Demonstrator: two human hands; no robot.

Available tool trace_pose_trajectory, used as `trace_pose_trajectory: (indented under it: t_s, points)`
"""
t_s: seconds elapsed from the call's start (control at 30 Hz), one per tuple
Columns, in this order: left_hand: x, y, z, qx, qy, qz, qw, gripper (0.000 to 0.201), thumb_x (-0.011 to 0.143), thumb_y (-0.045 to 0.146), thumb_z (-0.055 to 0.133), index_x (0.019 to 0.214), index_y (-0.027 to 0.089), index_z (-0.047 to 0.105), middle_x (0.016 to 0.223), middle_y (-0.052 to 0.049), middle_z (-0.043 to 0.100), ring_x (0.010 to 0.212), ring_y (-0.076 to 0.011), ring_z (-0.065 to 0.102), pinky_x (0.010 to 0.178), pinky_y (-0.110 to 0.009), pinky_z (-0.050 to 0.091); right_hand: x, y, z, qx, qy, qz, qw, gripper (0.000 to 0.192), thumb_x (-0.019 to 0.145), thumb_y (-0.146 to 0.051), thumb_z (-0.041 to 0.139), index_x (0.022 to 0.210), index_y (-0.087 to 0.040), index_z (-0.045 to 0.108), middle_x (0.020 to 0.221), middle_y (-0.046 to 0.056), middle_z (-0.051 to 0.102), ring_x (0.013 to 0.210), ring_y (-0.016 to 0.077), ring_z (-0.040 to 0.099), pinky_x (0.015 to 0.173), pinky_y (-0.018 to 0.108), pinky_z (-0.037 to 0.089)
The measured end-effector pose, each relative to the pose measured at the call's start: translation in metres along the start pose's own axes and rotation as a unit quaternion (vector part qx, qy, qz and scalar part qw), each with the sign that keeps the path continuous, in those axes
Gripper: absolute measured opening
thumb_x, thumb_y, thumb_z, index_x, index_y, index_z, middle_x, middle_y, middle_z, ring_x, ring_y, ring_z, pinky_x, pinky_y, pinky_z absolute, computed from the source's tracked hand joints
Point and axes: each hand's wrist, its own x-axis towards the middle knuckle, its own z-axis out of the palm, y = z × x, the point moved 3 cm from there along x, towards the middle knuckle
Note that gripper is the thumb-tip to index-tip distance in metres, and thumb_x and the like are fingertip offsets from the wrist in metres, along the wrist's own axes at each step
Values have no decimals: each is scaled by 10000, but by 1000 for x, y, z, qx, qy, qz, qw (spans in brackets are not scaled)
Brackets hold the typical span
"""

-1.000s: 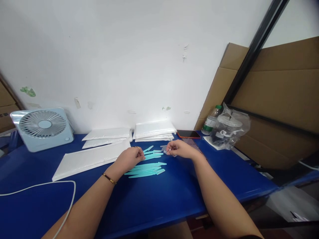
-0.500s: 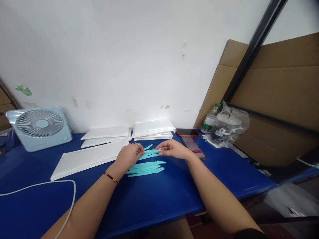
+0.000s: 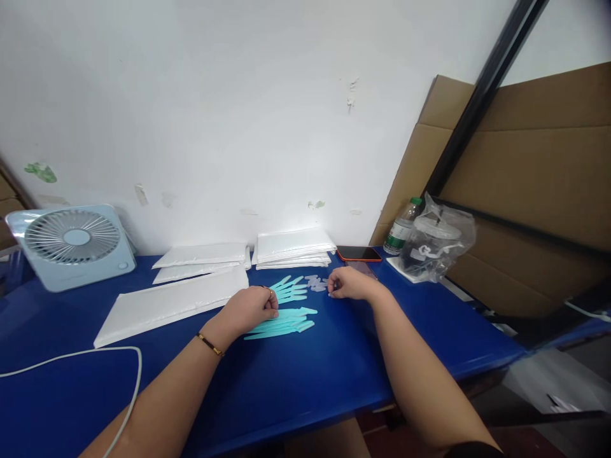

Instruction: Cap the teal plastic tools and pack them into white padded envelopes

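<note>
Left hand (image 3: 251,308) curling loosely, resting on teal plastic sticks (image 3: 281,322) mid blue worktop (image 3: 310,381). Right hand (image 3: 348,284) pinching at small clear caps (image 3: 317,282) just beside; grip unclear tbh.

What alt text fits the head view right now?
Two bare hands rest on a blue table among teal sticks: the left hand on the sticks, the right hand by small clear caps. Behind lie white mailers, a fan, a phone, a bottle and a bagged jar.
</note>
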Motion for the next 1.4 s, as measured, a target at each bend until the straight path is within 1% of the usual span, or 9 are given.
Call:
trace_pose_trajectory:
  t_s: [0.1,0.23,0.43,0.53,0.83,1.07,1.23,1.3,1.4]
  points:
    - [0,-1,1,-4,0,-10,1000,140,730,301,513,707,220,625,717,4,648,637,-140,554,527,-234,337,2,-3,5,42,6,-12,999,105,610,-167,638,714,-172,647,677,4,637,581,124,556,515,209,390]
    - [-1,-5,-5,-44,47,-20,998,179,766,337,472,728,209,592,717,-4,640,645,-147,553,541,-235,345,3,-10,2,188,50,-34,980,217,695,-203,589,905,-168,629,657,5,633,578,130,595,542,223,443]
    - [0,-14,-8,-188,45,-50,980,211,771,397,454,795,203,533,722,1,637,651,-153,579,551,-236,387,1,-24,-7,328,150,-103,927,152,644,-261,686,743,-148,663,813,53,647,748,176,646,662,276,509]
    - [-1,-14,-9,-206,39,-61,976,208,753,396,469,781,199,529,695,3,628,647,-156,576,554,-239,388,0,-31,-8,327,179,-122,920,123,629,-248,701,706,-155,680,820,46,629,709,156,637,645,270,516]
    - [-1,-14,-12,-212,33,-57,975,231,739,414,476,780,191,522,690,-2,626,649,-159,580,554,-239,391,2,-36,-4,294,190,-141,926,62,654,-223,691,688,-171,689,783,39,624,692,143,613,630,266,505]
    - [1,-16,-10,-218,32,-49,974,242,728,418,474,776,188,532,705,-7,627,649,-157,581,573,-242,413,5,-45,4,305,148,-157,928,72,650,-228,693,687,-166,692,772,39,630,681,140,609,625,263,501]
    - [0,-13,-10,-229,-9,-41,973,192,717,339,473,789,176,545,717,-8,624,654,-150,582,584,-240,429,7,-54,11,272,131,-162,939,100,651,-268,700,656,-169,688,768,48,638,699,157,617,642,275,503]
    - [0,-14,-10,-186,15,-55,981,217,729,356,477,811,176,567,744,-23,635,690,-168,590,603,-255,442,10,-52,13,267,128,-153,943,142,651,-295,702,706,-165,683,793,51,649,729,167,624,676,290,509]
    - [0,-12,-12,-69,115,-43,990,294,768,371,475,946,178,609,963,-74,649,905,-223,590,766,-311,457,16,-43,17,223,147,-124,956,220,691,-289,669,879,-175,663,932,58,662,846,188,623,778,324,495]
